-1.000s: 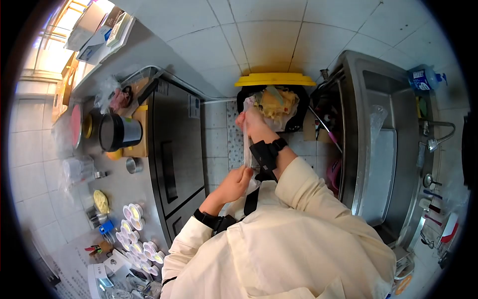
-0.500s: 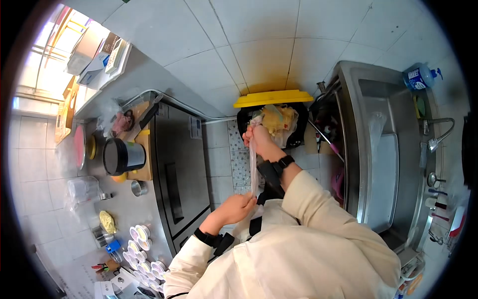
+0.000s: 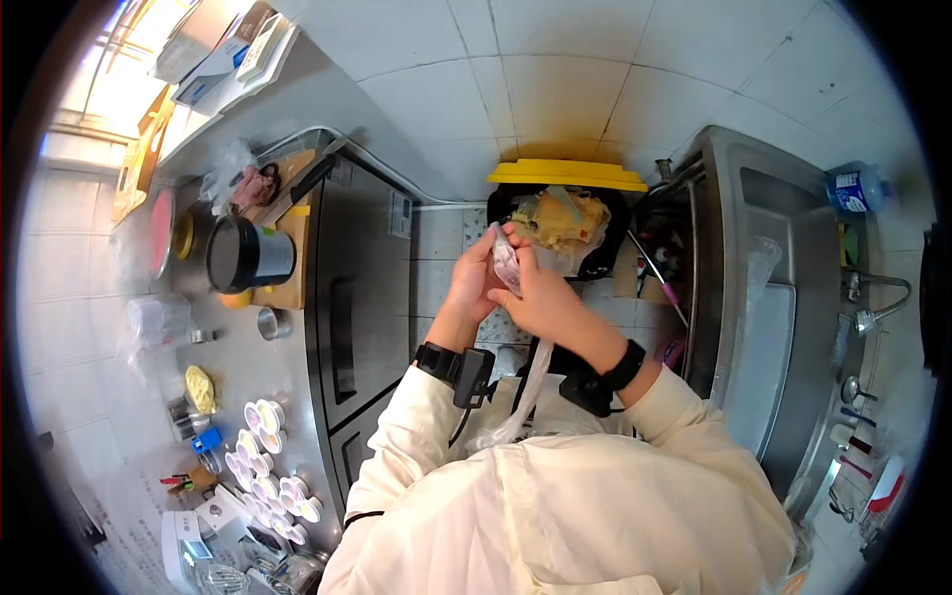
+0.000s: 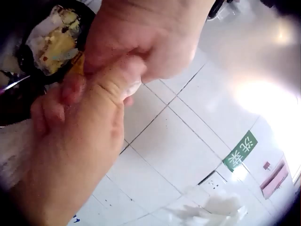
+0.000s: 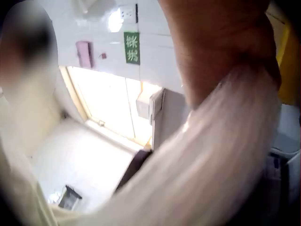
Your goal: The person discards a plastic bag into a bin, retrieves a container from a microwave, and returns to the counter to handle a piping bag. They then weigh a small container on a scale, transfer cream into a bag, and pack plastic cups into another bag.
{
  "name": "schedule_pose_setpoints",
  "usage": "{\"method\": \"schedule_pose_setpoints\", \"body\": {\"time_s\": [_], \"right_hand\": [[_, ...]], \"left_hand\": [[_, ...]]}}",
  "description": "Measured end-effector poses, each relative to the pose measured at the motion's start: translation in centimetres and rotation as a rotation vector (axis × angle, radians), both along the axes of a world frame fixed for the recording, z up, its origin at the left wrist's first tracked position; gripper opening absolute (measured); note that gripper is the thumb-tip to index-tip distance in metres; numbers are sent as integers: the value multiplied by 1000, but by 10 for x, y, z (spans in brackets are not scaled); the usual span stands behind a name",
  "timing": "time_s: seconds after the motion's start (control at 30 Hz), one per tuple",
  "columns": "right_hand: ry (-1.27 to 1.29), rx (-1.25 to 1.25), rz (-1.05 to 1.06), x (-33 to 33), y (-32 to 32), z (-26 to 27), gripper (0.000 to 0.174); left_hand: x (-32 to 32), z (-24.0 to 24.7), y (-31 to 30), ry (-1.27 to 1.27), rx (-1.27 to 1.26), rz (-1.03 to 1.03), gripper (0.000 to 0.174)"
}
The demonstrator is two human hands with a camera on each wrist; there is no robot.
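Observation:
A long, twisted translucent plastic bag (image 3: 536,382) runs from under my right hand down to the front of my jacket. Its bunched pinkish-white end (image 3: 506,260) lies between my hands, just in front of the waste bin. My left hand (image 3: 471,288) holds that end from the left, thumb and fingers around it. From the other side my right hand (image 3: 555,309) grips the bag, its fingers against the left hand's. The right wrist view shows the plastic (image 5: 202,155) trailing from the right hand. Close up in the left wrist view, the left thumb lies against the right hand, hiding most of the bundle.
A black bin (image 3: 617,233) with a yellow lid (image 3: 565,176) stands by the wall, holding food scraps. To the right is a steel sink (image 3: 729,164). On the left, a steel counter carries a black-lidded tub (image 3: 233,260), a cutting board with a knife, and several small lidded cups (image 3: 263,416).
My left hand has moved up from the bag's lower end to meet the right at the bunched end. The stretch once pulled between them now hangs toward my lap. My right hand has turned inward.

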State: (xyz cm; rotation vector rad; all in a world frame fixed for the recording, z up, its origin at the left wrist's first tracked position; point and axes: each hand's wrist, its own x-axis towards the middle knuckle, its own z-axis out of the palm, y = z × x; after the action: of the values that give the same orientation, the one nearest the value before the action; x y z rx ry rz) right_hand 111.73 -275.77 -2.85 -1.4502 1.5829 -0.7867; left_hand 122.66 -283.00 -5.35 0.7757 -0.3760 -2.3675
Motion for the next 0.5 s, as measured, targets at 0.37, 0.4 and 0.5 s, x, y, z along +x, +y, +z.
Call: {"method": "schedule_pose_setpoints", "body": {"time_s": [0.37,0.4,0.5], "right_hand": [[554,-341,-169,-5,6,-12,16],[557,-341,-169,-6,6,-14,16],[648,-379,-118,-8,3,-16,10]], "left_hand": [[-26,4,8,14,142,257,23],[-27,4,9,17,142,257,23],[-30,2,13,11,131,259,25]]}}
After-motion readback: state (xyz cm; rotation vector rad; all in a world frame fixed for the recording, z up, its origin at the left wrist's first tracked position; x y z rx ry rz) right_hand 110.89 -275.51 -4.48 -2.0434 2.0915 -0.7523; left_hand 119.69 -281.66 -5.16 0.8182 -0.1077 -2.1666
